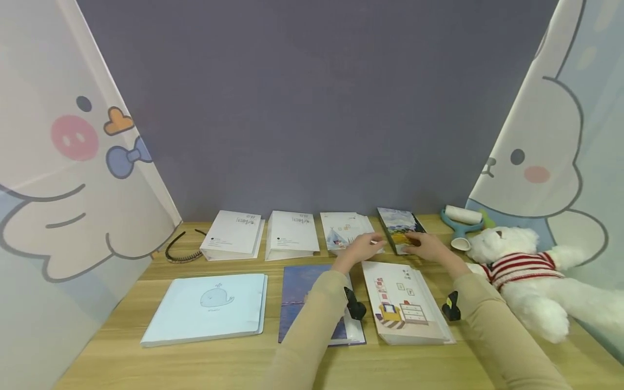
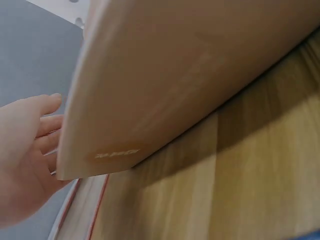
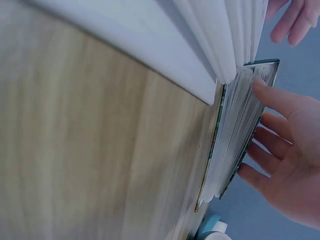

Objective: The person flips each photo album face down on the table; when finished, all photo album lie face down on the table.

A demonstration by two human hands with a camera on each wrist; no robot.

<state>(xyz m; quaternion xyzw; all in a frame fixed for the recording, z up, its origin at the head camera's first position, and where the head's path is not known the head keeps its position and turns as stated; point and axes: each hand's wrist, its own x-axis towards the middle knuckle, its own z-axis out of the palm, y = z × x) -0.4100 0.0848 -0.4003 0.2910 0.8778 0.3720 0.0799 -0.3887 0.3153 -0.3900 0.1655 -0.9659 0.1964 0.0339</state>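
Observation:
My right hand [image 1: 429,248] is at the right edge of a book with a landscape painting on its cover [image 1: 397,223] in the back row. In the right wrist view, its thumb touches the page edges [image 3: 235,117] and the fingers lie loosely against the cover. Nothing is held by my left hand [image 1: 362,249], which hovers left of that book, over the near corner of a white album with a tent drawing [image 1: 336,223]. In the left wrist view, a large book side [image 2: 165,85] partly hides the left fingers.
Two white albums [image 1: 236,233] [image 1: 292,234] stand at back left beside a dark headband [image 1: 184,259]. Nearer lie a pale blue whale album [image 1: 209,306], a purple-blue book [image 1: 302,287] and an album with a furniture drawing [image 1: 404,300]. A lint roller [image 1: 460,222] and white teddy bear [image 1: 526,271] are right.

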